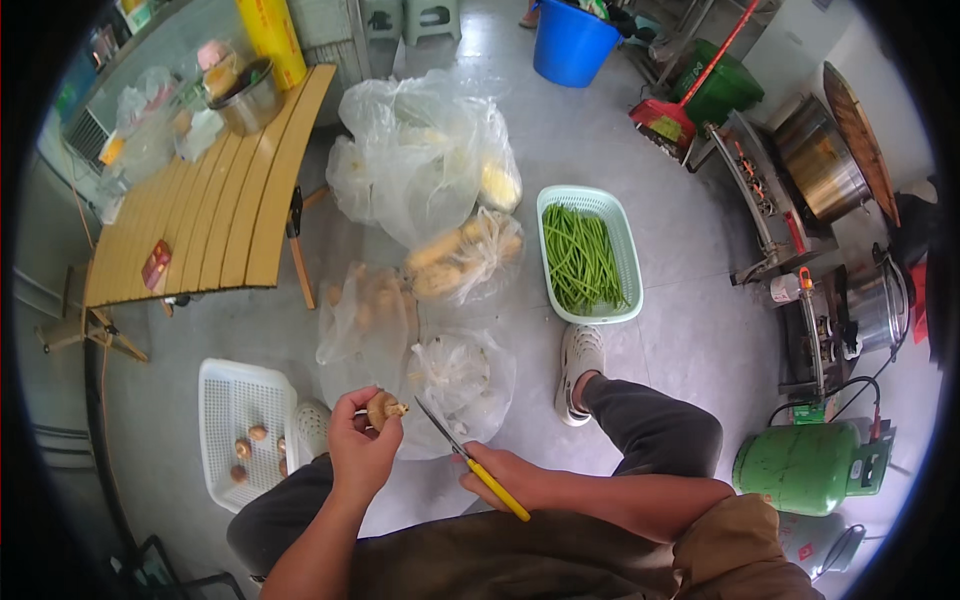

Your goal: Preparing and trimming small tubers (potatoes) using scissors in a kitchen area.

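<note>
Between the thumb and fingers of my left hand [365, 442] is a brown mushroom [382, 409], its stem pointing right. My right hand [510, 476] holds scissors with yellow handles [496, 487]; their blades point up and left, a little right of the mushroom and apart from it. Under and beyond the blades lies a clear plastic bag [457, 375] with pale contents. Several brown mushrooms [257, 433] lie in a white perforated basket [217, 375] at the left. Another plastic bag [364, 315] with brownish round things stands just beyond my left hand.
Green beans [581, 259] fill a pale green basket [636, 259] beyond my right shoe. Bags of produce [420, 157] lie farther ahead. A slatted table [210, 217] stands at left, a blue bucket [574, 45] at the far side, burners with pots [821, 161] and a green gas cylinder [799, 469] at right.
</note>
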